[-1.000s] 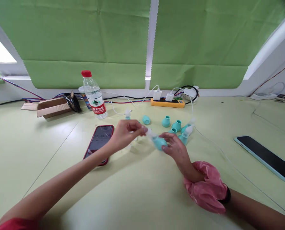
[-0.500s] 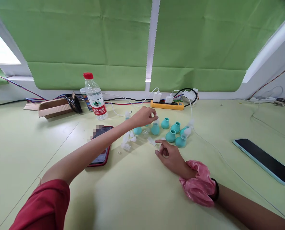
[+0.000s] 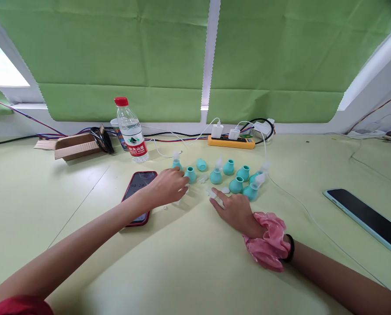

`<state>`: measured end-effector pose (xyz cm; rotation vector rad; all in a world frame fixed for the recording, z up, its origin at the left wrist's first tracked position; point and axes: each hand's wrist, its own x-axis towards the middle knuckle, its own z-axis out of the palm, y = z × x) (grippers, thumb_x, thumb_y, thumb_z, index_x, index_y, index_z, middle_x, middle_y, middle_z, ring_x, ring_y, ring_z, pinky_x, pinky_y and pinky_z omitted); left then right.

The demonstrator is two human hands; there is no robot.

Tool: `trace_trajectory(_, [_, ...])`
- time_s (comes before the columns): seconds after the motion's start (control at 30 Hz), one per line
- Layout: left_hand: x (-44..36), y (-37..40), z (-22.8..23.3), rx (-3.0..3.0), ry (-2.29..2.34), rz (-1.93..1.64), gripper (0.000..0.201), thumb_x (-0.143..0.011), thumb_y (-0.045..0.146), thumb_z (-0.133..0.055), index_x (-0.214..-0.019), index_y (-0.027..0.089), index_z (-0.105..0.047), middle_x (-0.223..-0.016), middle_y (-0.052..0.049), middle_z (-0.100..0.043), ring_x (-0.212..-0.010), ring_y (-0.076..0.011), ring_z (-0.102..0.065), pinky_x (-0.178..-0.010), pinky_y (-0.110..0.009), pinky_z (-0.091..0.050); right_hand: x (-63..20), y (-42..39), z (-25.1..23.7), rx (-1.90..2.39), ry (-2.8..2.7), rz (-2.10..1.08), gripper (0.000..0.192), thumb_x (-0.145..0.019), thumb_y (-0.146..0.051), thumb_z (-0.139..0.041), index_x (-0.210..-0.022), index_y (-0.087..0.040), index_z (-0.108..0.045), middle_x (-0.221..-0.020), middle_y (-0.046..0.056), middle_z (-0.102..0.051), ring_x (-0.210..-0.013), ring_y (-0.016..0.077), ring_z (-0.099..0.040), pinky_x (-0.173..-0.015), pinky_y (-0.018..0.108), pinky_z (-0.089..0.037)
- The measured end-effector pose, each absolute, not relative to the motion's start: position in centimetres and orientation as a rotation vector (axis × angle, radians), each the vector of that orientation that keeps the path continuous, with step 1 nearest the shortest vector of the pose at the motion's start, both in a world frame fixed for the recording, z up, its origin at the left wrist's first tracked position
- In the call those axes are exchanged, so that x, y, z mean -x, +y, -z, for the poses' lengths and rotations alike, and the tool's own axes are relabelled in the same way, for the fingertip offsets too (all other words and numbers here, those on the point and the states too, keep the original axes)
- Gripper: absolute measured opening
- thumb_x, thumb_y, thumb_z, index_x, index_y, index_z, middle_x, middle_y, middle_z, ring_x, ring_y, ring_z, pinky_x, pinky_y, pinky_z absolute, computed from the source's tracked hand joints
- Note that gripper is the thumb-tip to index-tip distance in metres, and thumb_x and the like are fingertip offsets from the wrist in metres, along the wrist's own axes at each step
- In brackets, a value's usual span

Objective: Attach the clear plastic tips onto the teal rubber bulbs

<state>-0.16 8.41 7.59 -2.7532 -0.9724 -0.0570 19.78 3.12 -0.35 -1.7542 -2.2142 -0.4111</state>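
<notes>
While left hand (image 3: 169,187) curls, hold unclear, right hand (image 3: 237,212) splays, empty-looking

Squishy-looking bulbs (image 3: 215,177) toward far edge of surface (image 3: 188,262): I'd pinch necks (image 3: 239,182).

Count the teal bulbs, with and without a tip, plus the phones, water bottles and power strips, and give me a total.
Teal bulbs with a translucent tip: 4
Teal bulbs with no tip seen: 5
Phones: 2
Water bottle: 1
Power strip: 1
Total: 13
</notes>
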Motion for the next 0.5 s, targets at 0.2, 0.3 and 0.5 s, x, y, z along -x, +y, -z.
trace_trajectory(0.2, [1.1,8.4,-5.3,2.713,-1.158,-0.128,0.017,-0.077,0.019,-0.046,-0.079,0.011,-0.061,-0.075,-0.012,-0.054,-0.075,-0.0240,-0.050,-0.055,-0.029,-0.039,-20.1,4.1,0.2,1.772,-2.145,0.374,0.033,-0.077,-0.043,-0.044,-0.093,-0.022,-0.065,-0.052,0.007,-0.063,-0.048,0.0204,-0.056,-0.044,0.026,-0.026])
trace_trajectory(0.3, [1.0,8.7,-4.6,2.678,-1.172,-0.145,0.018,-0.077,0.014,-0.043,-0.072,0.010,-0.060,-0.077,-0.013,-0.054,-0.074,-0.0238,-0.050,-0.054,-0.029,-0.039,-20.0,4.1,0.3,1.756,-2.148,0.351,0.033,-0.075,-0.044,-0.046,-0.089,-0.023,-0.066,-0.052,0.005,-0.063,-0.048,0.0196,-0.056,-0.044,0.025,-0.025])
trace_trajectory(0.5, [1.0,8.4,-4.9,2.743,-1.231,-0.019,0.019,-0.075,0.012,-0.043,-0.069,0.010,-0.061,-0.074,-0.011,-0.056,-0.073,-0.0230,-0.052,-0.052,-0.028,-0.039,-19.5,2.9,0.7,1.575,-2.115,0.237,0.026,-0.072,-0.037,-0.049,-0.075,-0.019,-0.067,-0.046,0.002,-0.059,-0.045,0.0151,-0.051,-0.048,0.025,-0.029])
